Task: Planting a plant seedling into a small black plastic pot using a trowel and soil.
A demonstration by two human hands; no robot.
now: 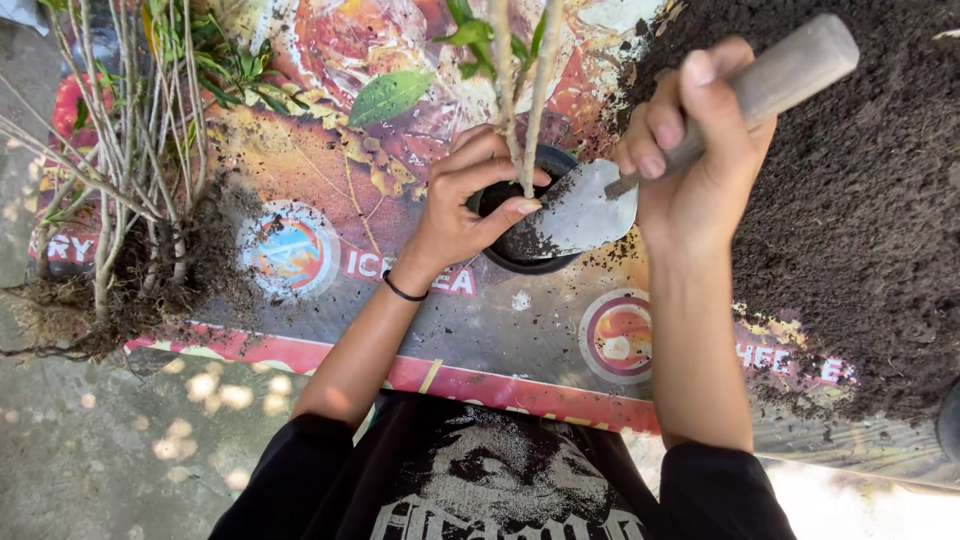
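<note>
The printed plastic sheet [330,260], red-edged and bright with pictures, is spread on the ground and carries everything here; a broad heap of dark soil [860,200] covers its right side, and a bundle of bare-rooted saplings [130,170] lies at its left with roots and loose earth trailing off the edge. Between them, near the middle of the sheet, stands a small black pot [530,255], partly filled with soil. The left hand [465,205] has its fingers closed round the thin pale stems of a cutting [520,100], holding them upright in the pot's mouth, thumb and forefinger pinching just above the rim. The right hand [700,150] is wrapped tight round the wooden handle of a trowel [590,205], whose grey blade is tilted down over the pot's right rim with soil sliding off it. To do this well, I judge the blade tip should stay inside the rim so the soil falls beside the stems rather than onto the sheet, where some crumbs already lie. The stems want to be kept centred and vertical while soil goes in all round, and the pinch should be firm but not crushing, since the stems look slender. Small loads will likely settle more evenly than one heavy tip.
</note>
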